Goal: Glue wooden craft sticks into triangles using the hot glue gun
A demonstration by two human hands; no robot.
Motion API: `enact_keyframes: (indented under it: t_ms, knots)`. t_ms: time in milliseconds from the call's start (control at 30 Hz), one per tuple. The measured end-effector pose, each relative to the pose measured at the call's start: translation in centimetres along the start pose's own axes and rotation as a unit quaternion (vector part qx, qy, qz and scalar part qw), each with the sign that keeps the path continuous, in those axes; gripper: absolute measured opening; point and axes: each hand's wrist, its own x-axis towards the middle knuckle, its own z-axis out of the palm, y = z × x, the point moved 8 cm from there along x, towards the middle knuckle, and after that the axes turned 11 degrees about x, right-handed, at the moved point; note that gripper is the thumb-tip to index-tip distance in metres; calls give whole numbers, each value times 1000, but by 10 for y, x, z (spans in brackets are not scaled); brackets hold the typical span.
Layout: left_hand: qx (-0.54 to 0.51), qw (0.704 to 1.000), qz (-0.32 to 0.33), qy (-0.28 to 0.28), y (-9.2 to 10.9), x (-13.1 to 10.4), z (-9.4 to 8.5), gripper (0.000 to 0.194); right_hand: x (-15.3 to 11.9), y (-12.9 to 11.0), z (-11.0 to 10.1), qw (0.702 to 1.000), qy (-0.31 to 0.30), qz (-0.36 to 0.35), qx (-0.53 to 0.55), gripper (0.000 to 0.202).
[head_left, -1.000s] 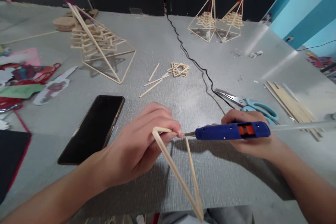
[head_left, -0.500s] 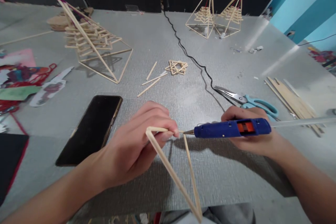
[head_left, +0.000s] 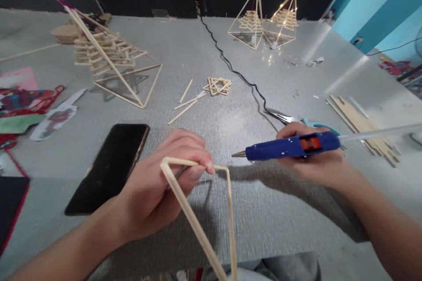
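Note:
Between thumb and fingers, my left hand point(head_left: 168, 180) pinches the short side of a triangular wooden stick frame point(head_left: 194, 224). The frame's long sides run down toward me, and its lower corner is cut off by the picture's bottom edge. My right hand point(head_left: 306, 158) is wrapped round a blue hot glue gun point(head_left: 280, 147), with a clear glue stick point(head_left: 379, 133) coming out of its back. The metal nozzle points left, just apart from the frame's right corner. Beyond my hands lie a small star of sticks point(head_left: 218, 86) and a few loose sticks point(head_left: 183, 111).
A black phone point(head_left: 108, 167) lies left of my left hand. Scissors point(head_left: 296, 120) sit partly hidden behind my right hand. Flat wooden sticks point(head_left: 362, 127) lie at right. A large stick pyramid point(head_left: 115, 66) stands back left, two smaller ones point(head_left: 250, 22) back right. A black cable point(head_left: 231, 66) crosses the table.
The glue gun's nozzle has come away from the frame's corner and risen a little. The frame has shifted left in my left hand. Small lights now glow on the far right pyramid.

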Motion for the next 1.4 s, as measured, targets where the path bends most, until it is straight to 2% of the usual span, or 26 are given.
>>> enact_keyframes:
  t_ms: [133, 233, 333, 567, 800, 1167, 1400]
  knots:
    - [-16, 1000, -16, 9, -3, -1, 1, 24, 0, -6, 2, 998, -11, 14, 55, 10]
    - [-22, 1000, -13, 9, -3, 0, 1, 23, -1, -9, 12, 997, -49, 11, 55, 8]
    - [-20, 1000, -11, 2, -2, 1, 3, 23, -3, -7, 17, 997, -60, 10, 46, 8]
    - [-29, 1000, -8, -10, -3, 0, 6, 21, -1, -11, 18, 998, -58, -15, 33, 11]
    - [-23, 1000, -5, -8, -1, 0, 4, 22, -4, -2, 10, 998, -41, 28, 28, 8]
    - [-33, 999, -7, -14, -4, -4, 7, 22, 0, -12, 15, 999, -53, 8, 5, 11]
    - [-45, 998, -30, 12, -7, -5, 2, 25, -2, -7, 9, 999, -35, 1, 12, 10]
